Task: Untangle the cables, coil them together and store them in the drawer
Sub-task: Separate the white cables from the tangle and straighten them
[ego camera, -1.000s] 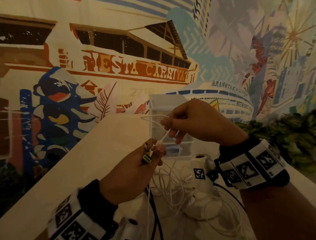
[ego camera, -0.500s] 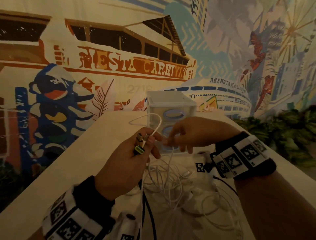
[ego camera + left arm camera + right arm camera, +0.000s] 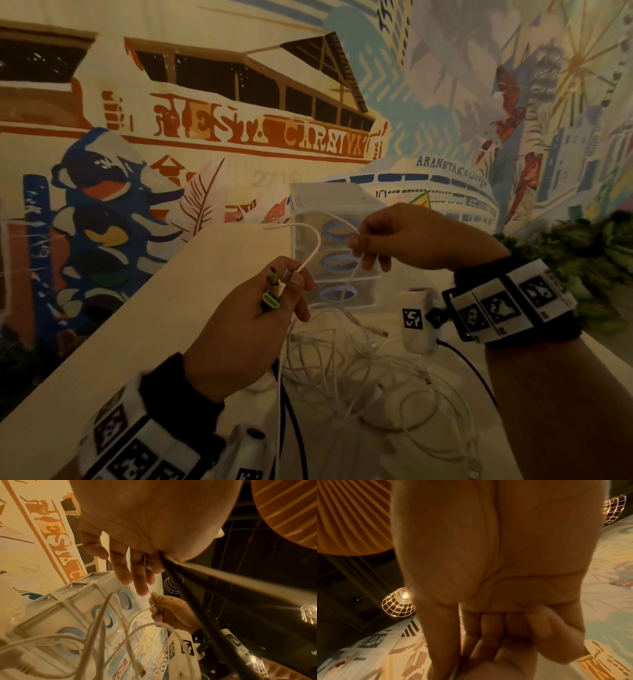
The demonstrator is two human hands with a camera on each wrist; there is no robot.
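Left hand (image 3: 239,329) grips plugs (image 3: 279,279), tips up | right hand (image 3: 404,240) pinches white cable (image 3: 313,250)

Your white cables (image 3: 342,370) lie in a loose tangle of overlapping loops on the table, just in front of the drawer unit (image 3: 335,253). One white strand (image 3: 317,246) arcs up out of your left hand (image 3: 239,329) and across to your right hand (image 3: 404,240), which pinches it. Several connector ends (image 3: 277,284), one with a green rim, stick up from your left-hand grip, and a black cable (image 3: 294,421) hangs below it. The drawer unit is translucent white, upright, with three stacked drawers, blue oval handles, all closed.
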